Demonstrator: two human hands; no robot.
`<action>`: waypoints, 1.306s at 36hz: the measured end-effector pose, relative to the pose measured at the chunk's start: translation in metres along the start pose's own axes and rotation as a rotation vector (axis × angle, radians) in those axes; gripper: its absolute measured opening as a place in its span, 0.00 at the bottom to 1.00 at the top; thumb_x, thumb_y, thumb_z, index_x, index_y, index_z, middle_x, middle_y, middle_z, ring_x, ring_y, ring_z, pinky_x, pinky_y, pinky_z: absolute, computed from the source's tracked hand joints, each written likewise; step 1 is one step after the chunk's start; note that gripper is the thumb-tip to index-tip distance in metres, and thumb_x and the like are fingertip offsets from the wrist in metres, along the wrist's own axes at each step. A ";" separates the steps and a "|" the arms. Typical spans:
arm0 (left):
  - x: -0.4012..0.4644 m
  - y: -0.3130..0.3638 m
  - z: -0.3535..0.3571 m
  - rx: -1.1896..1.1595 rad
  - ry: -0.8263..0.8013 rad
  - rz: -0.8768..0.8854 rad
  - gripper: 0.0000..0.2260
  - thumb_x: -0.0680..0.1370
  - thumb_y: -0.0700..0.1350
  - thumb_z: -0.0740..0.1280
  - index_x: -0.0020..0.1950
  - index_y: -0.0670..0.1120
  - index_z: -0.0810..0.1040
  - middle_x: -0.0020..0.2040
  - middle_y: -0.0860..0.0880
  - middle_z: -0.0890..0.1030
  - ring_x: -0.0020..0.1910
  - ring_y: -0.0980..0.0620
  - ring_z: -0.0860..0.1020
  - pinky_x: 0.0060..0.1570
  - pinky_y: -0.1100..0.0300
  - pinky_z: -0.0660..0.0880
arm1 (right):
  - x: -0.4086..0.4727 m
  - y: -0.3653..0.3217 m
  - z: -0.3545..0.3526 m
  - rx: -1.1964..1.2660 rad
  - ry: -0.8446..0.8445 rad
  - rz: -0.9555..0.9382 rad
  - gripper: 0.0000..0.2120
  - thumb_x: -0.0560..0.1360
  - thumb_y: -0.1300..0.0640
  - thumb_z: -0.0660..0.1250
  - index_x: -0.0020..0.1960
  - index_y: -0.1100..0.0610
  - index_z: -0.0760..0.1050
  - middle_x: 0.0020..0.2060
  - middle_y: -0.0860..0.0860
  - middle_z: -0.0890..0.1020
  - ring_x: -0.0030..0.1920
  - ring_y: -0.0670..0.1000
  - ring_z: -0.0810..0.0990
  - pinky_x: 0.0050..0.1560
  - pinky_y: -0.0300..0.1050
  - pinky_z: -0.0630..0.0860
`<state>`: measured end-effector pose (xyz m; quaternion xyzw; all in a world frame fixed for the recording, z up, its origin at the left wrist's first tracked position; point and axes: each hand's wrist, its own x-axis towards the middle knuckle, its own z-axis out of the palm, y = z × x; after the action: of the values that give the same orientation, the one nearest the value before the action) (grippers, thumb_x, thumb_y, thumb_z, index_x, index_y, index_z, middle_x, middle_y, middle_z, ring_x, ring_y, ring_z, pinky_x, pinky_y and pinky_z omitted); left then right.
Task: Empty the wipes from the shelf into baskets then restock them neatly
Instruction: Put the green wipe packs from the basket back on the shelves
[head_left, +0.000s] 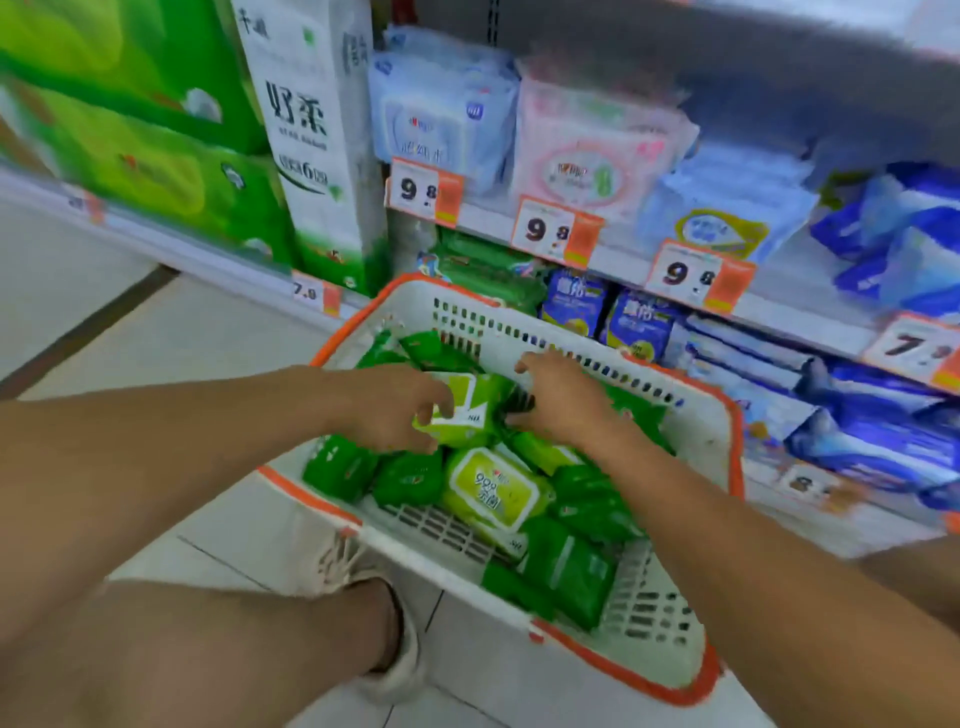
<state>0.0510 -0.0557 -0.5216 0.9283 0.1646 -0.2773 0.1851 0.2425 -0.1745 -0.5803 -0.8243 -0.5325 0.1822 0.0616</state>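
A white basket with an orange rim (670, 649) stands on the floor before the shelves, filled with several green wipe packs (569, 566). A larger light-green pack with a lid (493, 488) lies in the middle. My left hand (395, 410) curls its fingers round another light-green wipe pack (470, 410) at the top of the pile. My right hand (558, 395) reaches over the far side of the basket, fingers spread, touching the same pack's right end. A few green packs (483, 265) lie on the low shelf behind the basket.
Shelves (623, 254) carry pale blue, pink and dark blue wipe packs with 9.8 price tags. Big green tissue boxes (156, 156) and a white tissue pack (311, 156) stand at left. My shoe (395, 649) and knee are beside the basket on the tiled floor.
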 end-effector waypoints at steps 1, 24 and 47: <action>0.000 0.001 0.004 0.004 -0.045 -0.021 0.24 0.78 0.54 0.68 0.71 0.49 0.69 0.62 0.47 0.77 0.52 0.50 0.74 0.56 0.57 0.72 | -0.003 0.006 0.013 -0.057 -0.064 0.001 0.30 0.67 0.46 0.78 0.64 0.55 0.73 0.58 0.55 0.76 0.57 0.58 0.76 0.53 0.53 0.77; -0.005 -0.026 -0.023 0.216 -0.190 -0.187 0.23 0.79 0.58 0.64 0.72 0.51 0.69 0.67 0.48 0.73 0.65 0.47 0.72 0.60 0.56 0.68 | 0.042 -0.047 0.097 -0.165 0.050 0.243 0.39 0.66 0.56 0.80 0.69 0.60 0.61 0.63 0.60 0.70 0.60 0.62 0.74 0.52 0.53 0.77; -0.059 -0.038 -0.111 -0.541 0.088 -0.492 0.36 0.76 0.71 0.52 0.68 0.45 0.73 0.59 0.46 0.79 0.56 0.45 0.79 0.57 0.47 0.78 | 0.006 -0.051 -0.166 -0.039 0.254 -0.020 0.07 0.74 0.65 0.64 0.39 0.66 0.78 0.34 0.60 0.80 0.40 0.62 0.82 0.37 0.46 0.78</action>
<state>0.0395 0.0140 -0.4105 0.7894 0.4582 -0.2200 0.3442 0.2618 -0.1316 -0.4127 -0.8363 -0.5323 0.0654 0.1143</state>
